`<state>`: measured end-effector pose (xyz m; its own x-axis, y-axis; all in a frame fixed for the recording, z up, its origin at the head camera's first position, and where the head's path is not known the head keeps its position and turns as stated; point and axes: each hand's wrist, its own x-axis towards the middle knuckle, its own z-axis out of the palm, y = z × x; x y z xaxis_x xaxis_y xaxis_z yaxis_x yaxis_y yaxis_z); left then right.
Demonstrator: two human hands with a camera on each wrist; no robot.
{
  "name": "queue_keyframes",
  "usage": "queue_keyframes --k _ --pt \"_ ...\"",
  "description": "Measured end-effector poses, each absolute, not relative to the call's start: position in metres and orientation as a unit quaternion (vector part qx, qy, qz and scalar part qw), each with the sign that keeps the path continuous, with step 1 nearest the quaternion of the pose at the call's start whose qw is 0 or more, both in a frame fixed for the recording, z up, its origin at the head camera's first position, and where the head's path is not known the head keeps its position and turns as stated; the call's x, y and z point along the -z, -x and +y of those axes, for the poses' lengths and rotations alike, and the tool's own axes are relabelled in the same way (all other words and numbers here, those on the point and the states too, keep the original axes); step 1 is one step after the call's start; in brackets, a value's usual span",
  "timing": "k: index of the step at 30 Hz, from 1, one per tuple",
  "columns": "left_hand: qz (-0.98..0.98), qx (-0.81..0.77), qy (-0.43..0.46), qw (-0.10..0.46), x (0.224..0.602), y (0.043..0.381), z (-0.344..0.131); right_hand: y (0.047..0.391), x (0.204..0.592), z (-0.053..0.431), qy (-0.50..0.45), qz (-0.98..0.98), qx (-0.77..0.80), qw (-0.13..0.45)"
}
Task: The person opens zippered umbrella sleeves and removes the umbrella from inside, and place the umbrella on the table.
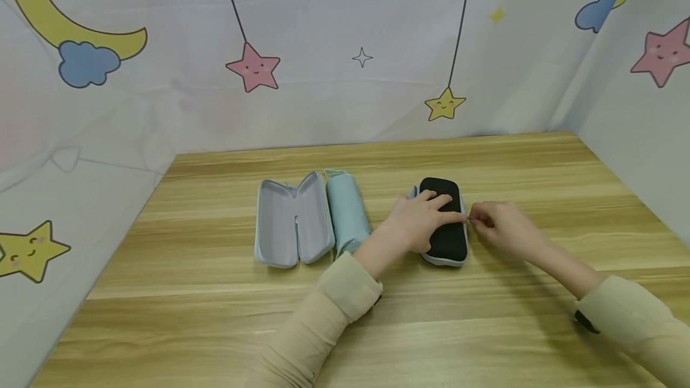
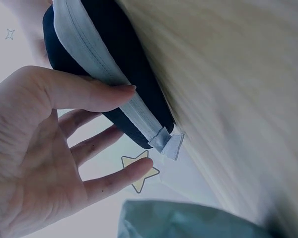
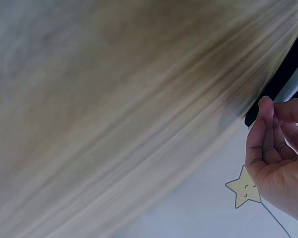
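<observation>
A black zippered case (image 1: 449,241) with a light grey zipper band lies on the wooden table, right of centre. My left hand (image 1: 417,220) holds it from above, fingers spread over its top. In the left wrist view, the thumb (image 2: 97,95) lies along the zipper band (image 2: 92,47), near a small grey fabric tab (image 2: 172,144) at one end. Beside the case's right edge, my right hand (image 1: 504,226) pinches a small zipper pull (image 1: 470,219) between thumb and forefinger. In the right wrist view, the pinching fingertips (image 3: 266,105) hide most of that pull.
Left of the black case lies a closed light-blue pouch (image 1: 347,208) with a loop at its far end. Touching its left side is an open pale-grey case (image 1: 277,226), its halves spread. A white cloth backdrop (image 1: 323,106) with printed stars stands behind the table (image 1: 205,292).
</observation>
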<state>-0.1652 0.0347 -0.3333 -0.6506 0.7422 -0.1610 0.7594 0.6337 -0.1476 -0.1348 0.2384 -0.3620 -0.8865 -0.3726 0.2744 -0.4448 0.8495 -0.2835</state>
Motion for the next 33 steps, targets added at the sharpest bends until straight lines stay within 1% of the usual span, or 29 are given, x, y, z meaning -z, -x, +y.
queue_keyframes --k 16,25,33 --pt "0.904 0.101 -0.413 0.04 0.332 0.1633 0.0343 0.1356 0.3651 0.2401 -0.22 -0.953 -0.179 0.106" --pt "0.905 0.108 -0.409 0.041 0.3309 0.1618 0.0357 0.1332 0.3674 0.2406 -0.232 -0.946 -0.18 0.138" --pt "0.905 0.104 -0.411 0.035 0.3333 0.1625 0.0359 0.1317 0.3697 0.242 -0.241 -0.94 -0.189 0.15"
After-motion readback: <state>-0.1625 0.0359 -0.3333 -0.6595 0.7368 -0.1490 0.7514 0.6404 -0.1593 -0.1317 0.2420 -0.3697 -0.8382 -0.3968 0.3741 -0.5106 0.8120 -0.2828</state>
